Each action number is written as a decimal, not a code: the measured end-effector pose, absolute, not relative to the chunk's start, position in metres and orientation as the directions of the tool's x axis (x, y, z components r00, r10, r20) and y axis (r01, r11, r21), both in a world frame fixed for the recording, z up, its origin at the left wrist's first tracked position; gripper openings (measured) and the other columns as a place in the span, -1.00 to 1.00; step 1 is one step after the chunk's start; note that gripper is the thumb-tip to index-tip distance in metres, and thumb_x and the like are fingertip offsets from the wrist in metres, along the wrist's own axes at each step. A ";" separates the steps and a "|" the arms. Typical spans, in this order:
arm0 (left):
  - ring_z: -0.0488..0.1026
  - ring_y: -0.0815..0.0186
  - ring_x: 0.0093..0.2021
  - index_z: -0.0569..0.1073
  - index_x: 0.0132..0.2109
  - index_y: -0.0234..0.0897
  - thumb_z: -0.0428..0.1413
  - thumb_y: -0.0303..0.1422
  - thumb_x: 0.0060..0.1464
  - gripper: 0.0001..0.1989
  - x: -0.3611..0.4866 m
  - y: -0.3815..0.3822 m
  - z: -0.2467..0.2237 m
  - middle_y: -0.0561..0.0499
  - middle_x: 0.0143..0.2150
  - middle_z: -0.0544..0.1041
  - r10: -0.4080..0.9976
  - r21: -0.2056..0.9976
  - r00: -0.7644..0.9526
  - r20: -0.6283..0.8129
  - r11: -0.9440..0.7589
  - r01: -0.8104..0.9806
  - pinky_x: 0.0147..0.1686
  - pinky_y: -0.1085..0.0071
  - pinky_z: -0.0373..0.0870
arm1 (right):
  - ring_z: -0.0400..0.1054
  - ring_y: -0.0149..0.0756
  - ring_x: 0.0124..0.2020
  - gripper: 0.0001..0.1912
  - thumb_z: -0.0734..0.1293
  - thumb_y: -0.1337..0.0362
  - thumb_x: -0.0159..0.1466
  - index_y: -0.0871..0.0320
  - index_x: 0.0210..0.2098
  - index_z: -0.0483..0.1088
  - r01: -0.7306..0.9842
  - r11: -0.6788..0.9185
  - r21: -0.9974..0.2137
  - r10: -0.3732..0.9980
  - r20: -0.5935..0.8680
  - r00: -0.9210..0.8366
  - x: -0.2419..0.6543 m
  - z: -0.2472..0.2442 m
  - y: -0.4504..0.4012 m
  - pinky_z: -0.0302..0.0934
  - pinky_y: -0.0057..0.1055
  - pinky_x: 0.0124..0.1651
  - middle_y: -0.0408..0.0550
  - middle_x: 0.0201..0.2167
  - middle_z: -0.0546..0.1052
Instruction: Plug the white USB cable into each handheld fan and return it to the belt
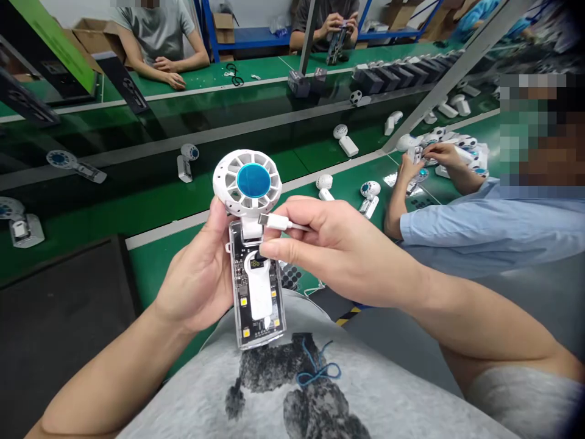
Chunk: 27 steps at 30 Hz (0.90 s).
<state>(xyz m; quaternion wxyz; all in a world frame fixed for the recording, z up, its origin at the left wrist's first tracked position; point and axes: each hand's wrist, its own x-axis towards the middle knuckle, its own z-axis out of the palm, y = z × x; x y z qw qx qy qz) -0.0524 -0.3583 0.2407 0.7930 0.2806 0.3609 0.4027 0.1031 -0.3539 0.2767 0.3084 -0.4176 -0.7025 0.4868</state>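
Note:
A small white fan with a round slotted head, a blue centre disc and a clear body showing a black circuit board stands upright in front of me. My left hand grips it from the left side, thumb beside the fan head. Between the thumb and fingers of my right hand is a white USB-C cable plug, its metal tip pointing left across the fan's neck, just in front of it. The right thumb tip lies at the upper part of the clear body, near the small display.
Similar fans lie along the green conveyor. A dark tray is at the left. On the right, a person in a blue sleeve handles parts beside piled fans. Two people sit across the line, near grey boxes.

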 end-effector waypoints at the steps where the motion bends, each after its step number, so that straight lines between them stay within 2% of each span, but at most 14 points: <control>1: 0.47 0.18 -0.17 0.42 -0.02 -0.17 -0.17 0.00 0.13 -0.52 -0.052 -0.361 0.242 0.00 -0.22 0.52 0.846 0.738 0.404 -0.349 0.513 -0.438 -0.26 0.31 0.46 | 0.15 -0.55 -0.51 -0.85 0.27 0.35 0.18 0.19 -0.53 0.31 0.305 0.199 -0.931 0.882 0.035 -0.470 0.104 0.277 -0.355 0.06 -0.57 -0.47 -0.26 -0.54 0.24; 7: 0.46 0.22 -0.15 0.39 0.03 -0.08 -0.16 0.00 0.13 -0.53 -0.052 -0.366 0.245 0.04 -0.28 0.52 0.862 0.759 0.368 -0.348 0.489 -0.429 -0.22 0.37 0.45 | 0.18 -0.53 -0.49 -0.85 0.25 0.34 0.20 0.18 -0.51 0.33 0.337 0.276 -0.900 0.855 0.070 -0.513 0.104 0.277 -0.360 0.08 -0.54 -0.42 -0.24 -0.52 0.27; 14: 0.47 0.24 -0.18 0.40 0.02 -0.10 -0.24 -0.02 0.16 -0.51 -0.049 -0.366 0.244 0.03 -0.30 0.51 0.862 0.764 0.380 -0.336 0.485 -0.424 -0.24 0.36 0.45 | 0.18 -0.52 -0.48 -0.84 0.26 0.37 0.19 0.21 -0.53 0.33 0.398 0.352 -0.847 0.850 0.112 -0.515 0.102 0.279 -0.361 0.03 -0.53 -0.42 -0.24 -0.55 0.27; 19: 0.48 0.22 -0.19 0.42 -0.01 -0.13 -0.19 -0.02 0.15 -0.53 -0.050 -0.366 0.244 0.03 -0.32 0.52 0.859 0.752 0.369 -0.357 0.498 -0.433 -0.28 0.35 0.47 | 0.17 -0.52 -0.49 -0.83 0.27 0.39 0.18 0.19 -0.55 0.31 0.412 0.403 -0.817 0.827 0.132 -0.546 0.103 0.280 -0.359 0.04 -0.54 -0.42 -0.25 -0.54 0.28; 23: 0.48 0.22 -0.20 0.43 -0.02 -0.17 -0.17 -0.02 0.14 -0.53 -0.051 -0.366 0.244 0.02 -0.30 0.52 0.850 0.730 0.391 -0.353 0.511 -0.453 -0.28 0.35 0.48 | 0.16 -0.53 -0.51 -0.83 0.28 0.39 0.17 0.20 -0.55 0.31 0.416 0.382 -0.825 0.826 0.104 -0.553 0.102 0.280 -0.357 0.03 -0.53 -0.44 -0.25 -0.54 0.28; 27: 0.47 0.23 -0.15 0.42 -0.01 -0.16 -0.16 -0.05 0.16 -0.56 -0.053 -0.366 0.243 0.03 -0.28 0.53 0.844 0.697 0.413 -0.343 0.523 -0.490 -0.20 0.35 0.45 | 0.14 -0.56 -0.55 -0.81 0.26 0.38 0.19 0.19 -0.56 0.27 0.374 0.289 -0.881 0.837 0.043 -0.546 0.101 0.278 -0.357 0.01 -0.55 -0.48 -0.27 -0.58 0.25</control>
